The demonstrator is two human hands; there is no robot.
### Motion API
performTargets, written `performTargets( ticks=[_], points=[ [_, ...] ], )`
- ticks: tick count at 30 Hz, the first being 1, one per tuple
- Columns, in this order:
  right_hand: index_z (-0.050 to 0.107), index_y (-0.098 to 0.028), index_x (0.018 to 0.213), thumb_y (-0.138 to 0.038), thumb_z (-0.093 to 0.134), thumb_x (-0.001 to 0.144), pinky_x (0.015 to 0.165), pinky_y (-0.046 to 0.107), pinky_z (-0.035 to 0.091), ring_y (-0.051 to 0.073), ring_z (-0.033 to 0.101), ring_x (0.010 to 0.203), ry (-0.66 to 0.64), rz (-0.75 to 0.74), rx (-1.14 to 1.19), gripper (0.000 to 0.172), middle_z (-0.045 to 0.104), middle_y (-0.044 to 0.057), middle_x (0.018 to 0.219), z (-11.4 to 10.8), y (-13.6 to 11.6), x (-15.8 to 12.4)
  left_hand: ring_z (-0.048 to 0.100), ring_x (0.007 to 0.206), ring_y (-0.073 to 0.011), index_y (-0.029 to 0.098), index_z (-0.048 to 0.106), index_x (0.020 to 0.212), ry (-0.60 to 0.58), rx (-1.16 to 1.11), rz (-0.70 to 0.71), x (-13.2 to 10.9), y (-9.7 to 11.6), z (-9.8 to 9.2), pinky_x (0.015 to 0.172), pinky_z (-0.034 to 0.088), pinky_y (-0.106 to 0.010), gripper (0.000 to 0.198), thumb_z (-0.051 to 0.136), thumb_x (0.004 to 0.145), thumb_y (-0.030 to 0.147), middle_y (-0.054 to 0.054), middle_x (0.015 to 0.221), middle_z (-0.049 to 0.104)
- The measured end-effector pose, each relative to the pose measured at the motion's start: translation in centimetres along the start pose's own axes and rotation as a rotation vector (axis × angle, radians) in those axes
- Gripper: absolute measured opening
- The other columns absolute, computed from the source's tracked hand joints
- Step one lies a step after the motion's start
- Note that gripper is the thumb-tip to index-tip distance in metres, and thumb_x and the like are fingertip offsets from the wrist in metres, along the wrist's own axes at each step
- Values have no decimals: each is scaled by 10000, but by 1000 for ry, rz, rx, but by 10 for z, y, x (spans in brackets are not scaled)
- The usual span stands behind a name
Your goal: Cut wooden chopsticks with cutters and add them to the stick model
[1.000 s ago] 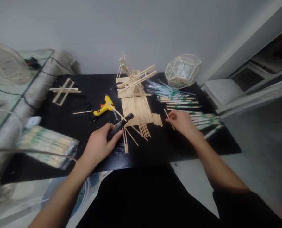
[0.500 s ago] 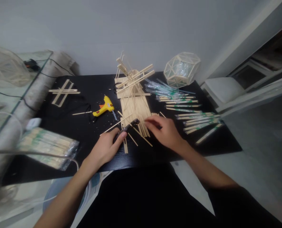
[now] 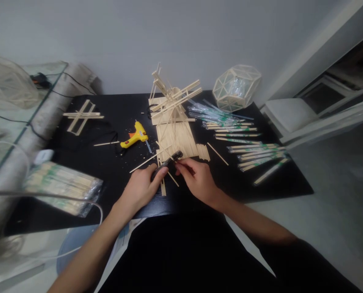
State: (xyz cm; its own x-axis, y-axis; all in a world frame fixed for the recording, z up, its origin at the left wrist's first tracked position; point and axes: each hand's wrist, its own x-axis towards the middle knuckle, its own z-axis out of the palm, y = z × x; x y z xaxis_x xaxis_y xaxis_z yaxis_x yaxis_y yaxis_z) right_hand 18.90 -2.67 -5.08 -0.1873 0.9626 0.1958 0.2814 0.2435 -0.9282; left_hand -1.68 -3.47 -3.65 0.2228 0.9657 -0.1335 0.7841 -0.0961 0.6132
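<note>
My left hand (image 3: 143, 183) is wrapped round a dark cutting tool (image 3: 170, 159) that points up and right over loose wooden sticks (image 3: 144, 161). Close beside the tool's tip, my right hand (image 3: 196, 175) has its thumb and fingers pinched together; it seems to hold a thin stick, mostly hidden by the fingers. Beyond both hands lies a flat panel of side-by-side sticks (image 3: 175, 136), joined to a windmill-like stick model (image 3: 172, 101). A yellow glue gun (image 3: 135, 135) rests left of the panel.
On the black table (image 3: 108, 203), a stick cross frame (image 3: 82, 116) lies back left and a packet of sticks (image 3: 62, 187) front left. Bagged sticks (image 3: 257, 152) spread across the right, below a polyhedral stick frame (image 3: 236, 87). A cable (image 3: 47, 196) crosses the left foreground.
My right hand has moved left and slightly down, to beside the tool's tip, and its fingers have closed. The short sticks right of the panel now show more fully. The left hand stays nearly in place.
</note>
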Motion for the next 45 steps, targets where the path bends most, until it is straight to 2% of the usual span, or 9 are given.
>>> performTargets(
  ticks=[6,15,20,25,29,31,35,40,45],
  points=[
    [721,-175,773,-308,608,993,613,247,470,115,586,608,-51,40,88,280,655,-2,664,-4,0,4,587,683,-192,208,558,794,17,-19,39,-1,-1,1,675,402,-315,507,348,1040,598,-18,716,621],
    [724,-164,867,-453,784,855,399,198,180,32,274,452,-425,494,801,295,502,-59,621,-14,7,13,583,675,-175,190,631,893,-38,-65,140,3,-5,-5,684,410,-309,459,383,1050,543,-17,770,662],
    [717,-153,844,-438,823,833,381,179,147,22,196,455,-497,587,935,304,465,-73,599,-16,6,14,543,631,-156,184,639,913,-77,-74,165,6,-6,-4,665,395,-301,452,388,1052,534,1,721,626],
    [717,-155,863,-423,797,859,389,165,219,18,276,451,-438,546,871,280,514,-63,624,-14,6,12,529,604,-156,189,627,875,-79,-49,105,5,-5,-4,644,377,-302,484,373,1049,562,11,664,587],
    [711,-164,958,-401,795,863,529,192,489,96,626,646,-432,418,617,270,679,12,796,-28,2,19,563,635,-163,195,640,886,-102,-30,81,3,-4,-6,658,382,-305,496,373,1046,582,-5,709,628],
    [699,-182,1101,-409,809,848,559,200,540,151,705,802,-435,414,541,357,721,49,952,-38,-2,26,587,655,-168,197,639,876,-118,-16,71,3,-3,-8,670,389,-307,504,378,1040,596,-12,716,638],
    [707,-184,1146,-468,743,890,416,178,504,210,756,847,-535,537,520,384,729,100,1061,-51,-12,43,606,655,-180,201,640,868,-154,35,74,3,1,-9,661,393,-308,515,383,1027,618,-22,689,631],
    [705,-156,933,-312,733,887,625,276,652,193,769,735,-629,687,476,165,752,80,927,-46,-22,53,597,617,-180,210,635,885,-174,117,94,3,2,-4,620,368,-305,526,374,1018,647,-25,659,630],
    [702,-151,927,-320,742,882,728,300,658,178,765,723,-622,697,444,180,756,72,880,-44,-22,51,599,613,-199,211,644,882,-151,196,83,3,0,2,599,342,-316,563,357,1005,679,-48,655,642]
  ],
)
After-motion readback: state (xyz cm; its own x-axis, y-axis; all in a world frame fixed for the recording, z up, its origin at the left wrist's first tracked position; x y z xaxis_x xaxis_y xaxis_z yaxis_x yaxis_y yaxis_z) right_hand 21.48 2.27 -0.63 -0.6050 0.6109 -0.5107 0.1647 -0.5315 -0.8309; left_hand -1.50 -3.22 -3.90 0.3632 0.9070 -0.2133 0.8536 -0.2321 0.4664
